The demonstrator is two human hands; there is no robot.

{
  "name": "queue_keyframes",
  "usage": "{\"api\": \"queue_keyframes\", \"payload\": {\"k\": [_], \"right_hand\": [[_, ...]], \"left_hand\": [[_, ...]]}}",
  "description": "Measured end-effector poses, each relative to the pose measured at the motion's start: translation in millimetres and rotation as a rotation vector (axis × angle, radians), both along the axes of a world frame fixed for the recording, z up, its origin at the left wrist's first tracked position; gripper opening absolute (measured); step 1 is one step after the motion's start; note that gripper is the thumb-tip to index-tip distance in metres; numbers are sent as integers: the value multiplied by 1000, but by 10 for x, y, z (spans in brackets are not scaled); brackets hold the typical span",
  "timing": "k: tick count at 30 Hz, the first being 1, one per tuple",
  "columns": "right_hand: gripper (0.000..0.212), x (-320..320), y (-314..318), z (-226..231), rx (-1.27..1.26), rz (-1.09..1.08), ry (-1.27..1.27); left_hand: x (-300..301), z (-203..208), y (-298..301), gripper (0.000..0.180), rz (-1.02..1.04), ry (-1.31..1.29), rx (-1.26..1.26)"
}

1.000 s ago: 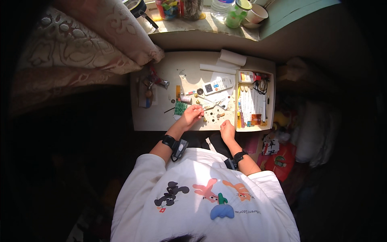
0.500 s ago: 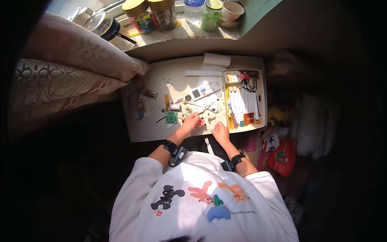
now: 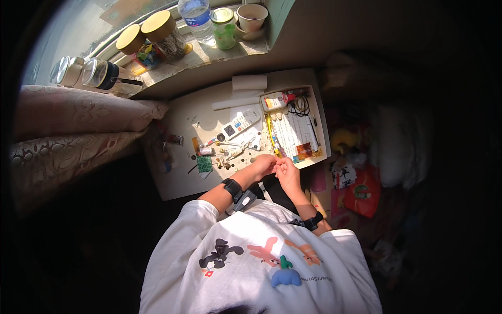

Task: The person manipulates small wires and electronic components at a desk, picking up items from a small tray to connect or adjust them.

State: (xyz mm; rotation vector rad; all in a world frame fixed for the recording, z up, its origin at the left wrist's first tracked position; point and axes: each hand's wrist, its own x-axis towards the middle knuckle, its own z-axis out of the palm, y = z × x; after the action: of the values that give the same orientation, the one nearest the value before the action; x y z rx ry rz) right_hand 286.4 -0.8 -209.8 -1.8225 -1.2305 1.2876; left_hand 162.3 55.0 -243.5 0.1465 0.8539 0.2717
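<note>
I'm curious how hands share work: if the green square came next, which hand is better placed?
Probably the left hand: it's nearer the green square; the right hand is farther off, near the box.

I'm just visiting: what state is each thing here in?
Left hand: fingers curled, grip unclear.
Right hand: fingers curled, meeting the left hand's.
Remote control: lying face up.
Tray: open, holding several things.
Paper roll: rolled up.
Larger gold-lidded jar: closed.
Green jar: lid on, upright.
White cup: uncovered.
Curtain: bunched.
</note>
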Motion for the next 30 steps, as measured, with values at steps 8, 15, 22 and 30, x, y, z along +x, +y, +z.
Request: {"api": "queue_keyframes", "payload": {"k": [8, 15, 22, 30], "right_hand": [[6, 669, -77, 211, -13, -231, 259], [5, 1093, -460, 120, -75, -369, 273], [6, 1379, -634, 67, -124, -497, 277], [6, 1487, -479, 6, -139, -438, 363]], "left_hand": [[623, -46, 575, 29, 144, 175, 66], [1014, -299, 928, 25, 359, 205, 56], [970, -531, 773, 26, 287, 382, 220], [809, -377, 675, 37, 591, 265, 4]]}}
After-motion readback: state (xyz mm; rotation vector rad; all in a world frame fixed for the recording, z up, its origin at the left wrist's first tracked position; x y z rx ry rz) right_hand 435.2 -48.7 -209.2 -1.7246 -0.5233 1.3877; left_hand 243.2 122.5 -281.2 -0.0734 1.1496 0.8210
